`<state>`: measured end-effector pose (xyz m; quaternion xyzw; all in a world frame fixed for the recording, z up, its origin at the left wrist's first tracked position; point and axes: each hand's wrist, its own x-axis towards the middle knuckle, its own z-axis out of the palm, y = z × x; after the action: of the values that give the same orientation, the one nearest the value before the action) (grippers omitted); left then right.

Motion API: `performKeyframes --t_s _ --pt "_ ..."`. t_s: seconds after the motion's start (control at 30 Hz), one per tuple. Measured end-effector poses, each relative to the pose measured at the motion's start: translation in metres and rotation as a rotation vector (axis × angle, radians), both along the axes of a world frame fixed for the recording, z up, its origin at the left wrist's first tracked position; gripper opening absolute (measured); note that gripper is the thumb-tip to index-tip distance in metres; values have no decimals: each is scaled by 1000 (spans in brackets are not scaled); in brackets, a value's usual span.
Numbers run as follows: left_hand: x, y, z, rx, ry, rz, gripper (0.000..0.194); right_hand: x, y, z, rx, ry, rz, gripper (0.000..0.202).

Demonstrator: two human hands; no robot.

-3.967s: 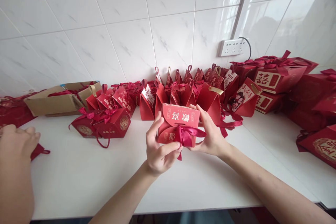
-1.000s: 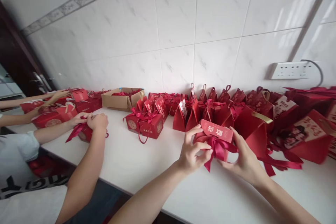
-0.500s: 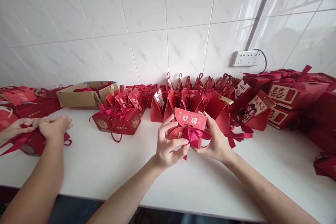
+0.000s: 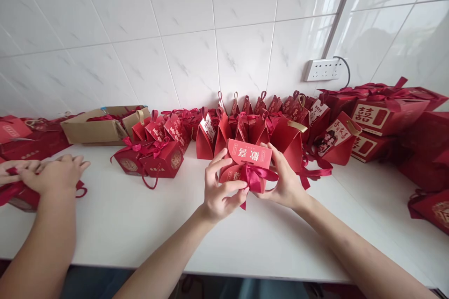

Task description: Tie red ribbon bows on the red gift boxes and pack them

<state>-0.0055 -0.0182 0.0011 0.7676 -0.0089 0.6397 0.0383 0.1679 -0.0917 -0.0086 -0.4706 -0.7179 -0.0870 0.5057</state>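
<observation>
A small red gift box (image 4: pixel 249 153) with pale printed characters is held between my two hands, above the white table (image 4: pixel 140 229). A dark pink satin ribbon (image 4: pixel 257 176) is tied in a bow across its front. My left hand (image 4: pixel 222 189) grips the box's left side, its thumb and a finger pinching the ribbon near the knot. On the right side, my right hand (image 4: pixel 286 180) wraps round the box, thumb below and fingers along the edge. Behind it stand several red peaked gift boxes (image 4: pixel 223 135), and to the left sits a hexagonal red box (image 4: pixel 164 161) with bows and a cord handle.
At far left, a co-worker's hands (image 4: pixel 56 175) work on another red box (image 4: pixel 26 196). A cardboard carton (image 4: pixel 94 131) holds ribboned things. Red boxes (image 4: pixel 389 112) are stacked at right. A power strip (image 4: pixel 323 70) hangs on the tiled wall (image 4: pixel 189 4).
The view has turned slightly, so things sit a little further left and higher in the picture. My hands keep the same hold on the box. The co-worker's hands have shifted a little.
</observation>
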Motion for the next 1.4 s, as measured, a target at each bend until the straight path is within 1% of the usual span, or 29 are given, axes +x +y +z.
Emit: performKeyframes --t_s 0.3,0.47,0.7,1.0,1.17,1.23,1.27,1.33,1.4 --pt "-2 -3 3 20 1 25 4 -2 -2 3 11 2 2 103" --pt "-5 -7 5 4 -13 0 4 -4 -5 4 0 8 13 107" --pt "-8 -9 9 54 -24 -23 6 -6 -8 10 6 -22 35 107" --pt "-6 -10 12 54 -31 -3 7 -5 -9 8 11 -8 40 107" --pt "-7 -10 9 44 -10 3 8 -6 -8 7 19 0 38 108" --pt "-7 -9 7 2 -4 2 6 -8 -7 8 -15 53 34 107" --pt "-6 -8 5 -43 -10 -5 4 -8 -6 8 -60 121 34 104" --pt "-4 -4 2 -169 -48 -27 5 -9 -3 10 -211 355 68 93" --pt "-1 0 -2 -287 -104 -62 10 -8 1 11 -414 663 192 72"
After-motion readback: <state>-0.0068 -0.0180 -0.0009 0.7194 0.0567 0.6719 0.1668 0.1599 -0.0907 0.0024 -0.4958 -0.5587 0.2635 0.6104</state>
